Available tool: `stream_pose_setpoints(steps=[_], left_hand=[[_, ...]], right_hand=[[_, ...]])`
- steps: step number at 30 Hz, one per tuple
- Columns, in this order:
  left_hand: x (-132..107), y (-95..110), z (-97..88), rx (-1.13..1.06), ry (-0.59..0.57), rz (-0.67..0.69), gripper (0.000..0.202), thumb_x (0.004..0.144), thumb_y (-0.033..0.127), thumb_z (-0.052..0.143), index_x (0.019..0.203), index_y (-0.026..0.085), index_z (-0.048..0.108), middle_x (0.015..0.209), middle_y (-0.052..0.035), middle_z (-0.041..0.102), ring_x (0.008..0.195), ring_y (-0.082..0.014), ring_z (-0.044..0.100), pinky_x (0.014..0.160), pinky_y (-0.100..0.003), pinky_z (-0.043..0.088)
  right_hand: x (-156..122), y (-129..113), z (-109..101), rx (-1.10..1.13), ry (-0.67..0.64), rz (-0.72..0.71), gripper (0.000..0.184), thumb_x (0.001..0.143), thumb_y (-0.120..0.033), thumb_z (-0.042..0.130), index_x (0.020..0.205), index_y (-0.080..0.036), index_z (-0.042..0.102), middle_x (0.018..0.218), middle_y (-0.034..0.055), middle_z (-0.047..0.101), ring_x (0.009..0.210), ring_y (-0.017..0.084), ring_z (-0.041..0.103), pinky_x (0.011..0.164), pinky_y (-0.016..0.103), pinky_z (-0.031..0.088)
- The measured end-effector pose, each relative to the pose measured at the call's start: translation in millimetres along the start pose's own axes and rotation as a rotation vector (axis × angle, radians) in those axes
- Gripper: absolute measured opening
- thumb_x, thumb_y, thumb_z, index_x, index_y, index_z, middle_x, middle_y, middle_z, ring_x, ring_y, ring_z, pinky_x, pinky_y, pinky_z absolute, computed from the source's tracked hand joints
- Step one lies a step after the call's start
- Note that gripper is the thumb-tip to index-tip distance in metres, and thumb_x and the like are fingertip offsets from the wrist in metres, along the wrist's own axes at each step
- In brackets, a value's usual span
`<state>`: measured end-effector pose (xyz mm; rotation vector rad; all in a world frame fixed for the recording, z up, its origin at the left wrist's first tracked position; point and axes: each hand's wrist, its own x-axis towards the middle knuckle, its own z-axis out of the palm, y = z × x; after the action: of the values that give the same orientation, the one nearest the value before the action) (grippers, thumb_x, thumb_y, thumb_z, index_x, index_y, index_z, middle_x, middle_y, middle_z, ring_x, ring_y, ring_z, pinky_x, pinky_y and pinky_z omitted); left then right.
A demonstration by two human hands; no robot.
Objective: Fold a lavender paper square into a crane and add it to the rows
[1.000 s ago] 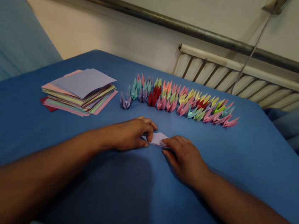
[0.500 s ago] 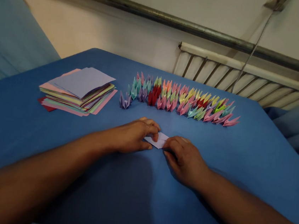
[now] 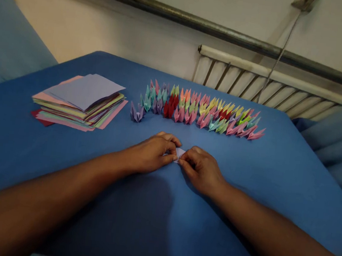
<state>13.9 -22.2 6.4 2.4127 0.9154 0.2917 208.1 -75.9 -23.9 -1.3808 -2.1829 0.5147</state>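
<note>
A small piece of folded lavender paper (image 3: pixel 180 152) lies on the blue table between my hands, mostly covered by fingers. My left hand (image 3: pixel 157 152) grips its left part, thumb at the near side and fingers curled over the top. With thumb and fingertips, my right hand (image 3: pixel 202 168) pinches the right end of the same paper. The fingertips of both hands are close together. Beyond them stand rows of folded paper cranes (image 3: pixel 190 115) in pink, red, yellow, green, blue and purple. One purple crane (image 3: pixel 137 112) sits at the left end of the front row.
A stack of coloured paper sheets (image 3: pixel 79 101), lavender on top, lies at the left on the blue tablecloth (image 3: pixel 135 238). Behind the table are a pipe (image 3: pixel 182 17) and a radiator (image 3: pixel 240 76) along the wall. Blue cloth (image 3: pixel 12 38) hangs at the left.
My right hand has moved left, towards my left hand, with the right end of the paper, so less of it shows. The whole view has shifted slightly.
</note>
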Motion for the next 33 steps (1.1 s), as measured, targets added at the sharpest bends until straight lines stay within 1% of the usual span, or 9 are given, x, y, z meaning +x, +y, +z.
stream_pose_setpoints(steps=[7,11,14,20,25,29,31,33], left_hand=[[2,1,2.3,0.094,0.035,-0.088,0.02,0.087,0.03,0.054,0.079,0.018,0.068,0.121,-0.0069,0.061,0.112,-0.0234,0.052,0.098,-0.038,0.04],[3,-3,4.0,0.129,0.027,-0.072,0.019,0.088,0.03,0.054,0.081,0.017,0.067,0.118,-0.0072,0.061,0.114,-0.0241,0.05,0.099,-0.038,0.039],[3,-4,5.0,0.144,0.017,-0.055,0.02,0.089,0.029,0.054,0.078,0.016,0.066,0.117,-0.0079,0.061,0.115,-0.0242,0.048,0.1,-0.038,0.038],[3,-2,4.2,0.11,-0.013,-0.012,0.023,0.09,0.03,0.051,0.077,0.017,0.064,0.124,-0.0072,0.059,0.121,-0.0233,0.045,0.104,-0.038,0.035],[1,2,1.2,0.141,-0.034,-0.059,0.023,0.09,0.029,0.051,0.075,0.017,0.063,0.129,-0.0086,0.057,0.123,-0.0256,0.044,0.103,-0.041,0.034],[-2,3,0.8,0.174,-0.034,-0.077,0.018,0.086,0.027,0.054,0.074,0.017,0.064,0.129,-0.0083,0.057,0.124,-0.0264,0.043,0.102,-0.041,0.035],[-4,2,0.7,0.189,-0.034,-0.082,0.019,0.087,0.028,0.053,0.077,0.018,0.065,0.13,-0.0083,0.056,0.125,-0.0263,0.043,0.103,-0.041,0.035],[-5,1,0.0,0.202,-0.034,-0.088,0.021,0.088,0.029,0.051,0.078,0.018,0.065,0.131,-0.0084,0.056,0.125,-0.0265,0.042,0.103,-0.041,0.035]], right_hand=[[2,-3,0,-0.126,0.021,0.091,0.018,0.091,-0.027,0.053,0.075,-0.019,0.056,0.077,0.001,0.057,0.074,0.015,0.053,0.067,0.028,0.037],[1,-1,0,-0.155,0.027,0.085,0.018,0.092,-0.028,0.053,0.076,-0.019,0.057,0.078,0.0017,0.058,0.076,0.016,0.053,0.07,0.029,0.037],[0,1,0,-0.169,0.028,0.087,0.018,0.092,-0.029,0.052,0.078,-0.019,0.058,0.08,0.0026,0.058,0.078,0.017,0.054,0.072,0.031,0.038],[0,6,1,-0.17,0.044,0.101,0.014,0.09,-0.029,0.054,0.08,-0.02,0.057,0.086,0.0044,0.057,0.088,0.021,0.054,0.079,0.034,0.04],[-2,5,-1,-0.217,0.028,0.064,0.011,0.091,-0.027,0.054,0.083,-0.019,0.057,0.088,0.0054,0.059,0.086,0.021,0.054,0.078,0.034,0.04],[-5,2,-5,-0.253,0.007,0.004,0.012,0.094,-0.025,0.051,0.093,-0.018,0.061,0.094,0.0066,0.062,0.089,0.021,0.055,0.08,0.035,0.04],[-7,2,-7,-0.292,-0.017,-0.056,0.018,0.096,-0.023,0.047,0.104,-0.02,0.062,0.098,0.0066,0.063,0.091,0.021,0.056,0.081,0.036,0.039],[-10,1,-8,-0.345,-0.047,-0.115,0.026,0.096,-0.02,0.046,0.118,-0.024,0.06,0.103,0.0062,0.064,0.092,0.022,0.055,0.081,0.037,0.038]])
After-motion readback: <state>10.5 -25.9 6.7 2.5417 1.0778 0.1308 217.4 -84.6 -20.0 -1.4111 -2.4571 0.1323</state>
